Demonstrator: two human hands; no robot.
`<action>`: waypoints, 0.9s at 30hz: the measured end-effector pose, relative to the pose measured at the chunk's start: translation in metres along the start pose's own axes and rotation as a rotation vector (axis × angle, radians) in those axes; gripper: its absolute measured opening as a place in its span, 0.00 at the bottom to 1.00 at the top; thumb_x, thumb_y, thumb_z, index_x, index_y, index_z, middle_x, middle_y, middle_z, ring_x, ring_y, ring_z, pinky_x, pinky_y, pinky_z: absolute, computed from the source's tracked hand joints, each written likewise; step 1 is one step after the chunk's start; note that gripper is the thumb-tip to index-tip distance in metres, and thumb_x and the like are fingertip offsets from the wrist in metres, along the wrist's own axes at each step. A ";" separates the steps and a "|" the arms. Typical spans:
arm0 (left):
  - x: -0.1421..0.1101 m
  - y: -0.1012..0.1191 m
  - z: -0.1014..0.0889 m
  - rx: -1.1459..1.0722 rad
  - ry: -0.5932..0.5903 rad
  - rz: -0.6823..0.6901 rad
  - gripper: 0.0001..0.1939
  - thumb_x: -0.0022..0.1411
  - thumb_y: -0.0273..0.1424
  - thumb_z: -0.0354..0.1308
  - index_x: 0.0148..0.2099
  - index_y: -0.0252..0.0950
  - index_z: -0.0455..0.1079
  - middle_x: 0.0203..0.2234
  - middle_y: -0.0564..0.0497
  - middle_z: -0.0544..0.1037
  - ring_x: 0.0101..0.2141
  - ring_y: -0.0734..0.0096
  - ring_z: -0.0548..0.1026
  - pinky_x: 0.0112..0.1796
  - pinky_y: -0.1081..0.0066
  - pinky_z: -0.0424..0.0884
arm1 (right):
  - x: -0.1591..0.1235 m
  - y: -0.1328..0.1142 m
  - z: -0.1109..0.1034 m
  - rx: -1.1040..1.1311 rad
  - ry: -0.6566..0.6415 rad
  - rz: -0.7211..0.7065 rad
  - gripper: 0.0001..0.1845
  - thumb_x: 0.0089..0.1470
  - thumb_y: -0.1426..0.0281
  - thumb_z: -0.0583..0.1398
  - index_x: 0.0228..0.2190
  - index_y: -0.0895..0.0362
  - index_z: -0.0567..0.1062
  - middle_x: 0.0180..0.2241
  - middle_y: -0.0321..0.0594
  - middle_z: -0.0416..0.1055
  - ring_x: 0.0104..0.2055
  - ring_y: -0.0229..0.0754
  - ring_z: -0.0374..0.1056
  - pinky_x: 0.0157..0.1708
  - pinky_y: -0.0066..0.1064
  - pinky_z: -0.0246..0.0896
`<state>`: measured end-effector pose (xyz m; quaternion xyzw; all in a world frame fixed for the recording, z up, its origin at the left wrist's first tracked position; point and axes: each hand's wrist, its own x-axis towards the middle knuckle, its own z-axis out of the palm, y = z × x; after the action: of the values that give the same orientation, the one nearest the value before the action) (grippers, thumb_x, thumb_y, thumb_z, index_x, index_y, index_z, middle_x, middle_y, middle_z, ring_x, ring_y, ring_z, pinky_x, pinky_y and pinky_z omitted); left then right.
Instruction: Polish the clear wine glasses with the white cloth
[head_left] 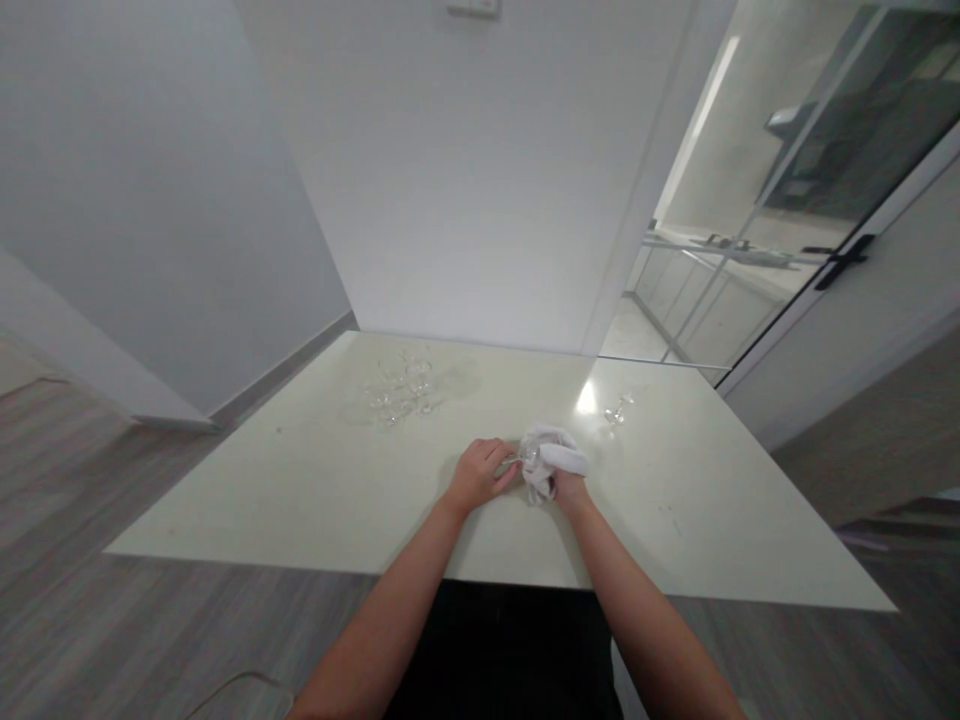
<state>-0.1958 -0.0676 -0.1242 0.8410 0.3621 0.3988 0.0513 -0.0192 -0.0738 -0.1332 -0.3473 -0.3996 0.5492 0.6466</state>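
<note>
Two bare hands meet just below and right of the center of the frame, over a pale, glossy table (300,490) seen from above. The left hand (482,468) has its fingers closed around the slim stem end of a clear glass (529,453). The other end of this glass, toward the right, is wrapped in a crumpled white cloth (562,459). The right hand (568,488) grips the cloth from below and to the right; its fingers are mostly hidden in the folds.

Left of center, near the table's far edge, stands a group of clear stemware (397,388), too faint to count. Right of center, beyond the cloth, is another small clear glass piece (619,408), near a bright patch of reflected light.

A white wall (480,200) rises behind the table. At the upper right is a glass-paned door (720,260) with a black handle (845,262). Gray wood-look floor (187,620) fills the lower left, where a thin cable (244,675) curves near the bottom edge.
</note>
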 end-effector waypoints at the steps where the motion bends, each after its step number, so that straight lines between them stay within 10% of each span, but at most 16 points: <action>1: -0.001 -0.001 0.001 -0.080 -0.019 -0.064 0.12 0.64 0.38 0.55 0.38 0.35 0.73 0.28 0.47 0.76 0.31 0.68 0.73 0.36 0.68 0.68 | -0.001 -0.002 0.001 -0.017 -0.010 0.003 0.22 0.40 0.65 0.71 0.40 0.55 0.77 0.30 0.38 0.76 0.24 0.38 0.69 0.22 0.28 0.66; 8: 0.001 -0.017 0.000 -0.767 -0.034 -0.567 0.24 0.65 0.50 0.46 0.31 0.34 0.68 0.16 0.53 0.69 0.15 0.76 0.63 0.19 0.74 0.59 | -0.004 -0.008 0.009 -0.169 -0.084 -0.036 0.29 0.33 0.69 0.74 0.41 0.53 0.75 0.33 0.38 0.77 0.27 0.38 0.70 0.23 0.29 0.66; 14: 0.002 -0.006 -0.004 -0.462 0.081 -0.342 0.17 0.59 0.45 0.59 0.41 0.36 0.70 0.32 0.50 0.75 0.28 0.73 0.70 0.31 0.73 0.66 | 0.005 0.003 0.004 -0.086 0.171 0.032 0.23 0.41 0.59 0.70 0.38 0.54 0.74 0.29 0.36 0.73 0.24 0.36 0.67 0.22 0.28 0.65; 24: 0.008 -0.024 0.005 -0.734 0.215 -0.734 0.25 0.64 0.52 0.44 0.29 0.36 0.65 0.16 0.57 0.60 0.17 0.75 0.58 0.20 0.73 0.56 | -0.006 -0.004 0.012 -0.469 -0.093 -0.141 0.30 0.33 0.61 0.74 0.41 0.52 0.76 0.37 0.39 0.76 0.35 0.42 0.71 0.34 0.33 0.69; 27: 0.006 -0.018 0.000 -0.629 0.269 -0.551 0.21 0.62 0.51 0.50 0.35 0.36 0.66 0.23 0.54 0.67 0.22 0.74 0.64 0.25 0.72 0.62 | -0.001 0.005 0.008 -0.311 -0.022 0.038 0.25 0.40 0.57 0.70 0.39 0.55 0.75 0.31 0.38 0.75 0.29 0.40 0.69 0.28 0.31 0.67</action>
<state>-0.2035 -0.0507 -0.1273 0.5971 0.4375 0.5669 0.3617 -0.0285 -0.0740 -0.1340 -0.4445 -0.4803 0.4966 0.5702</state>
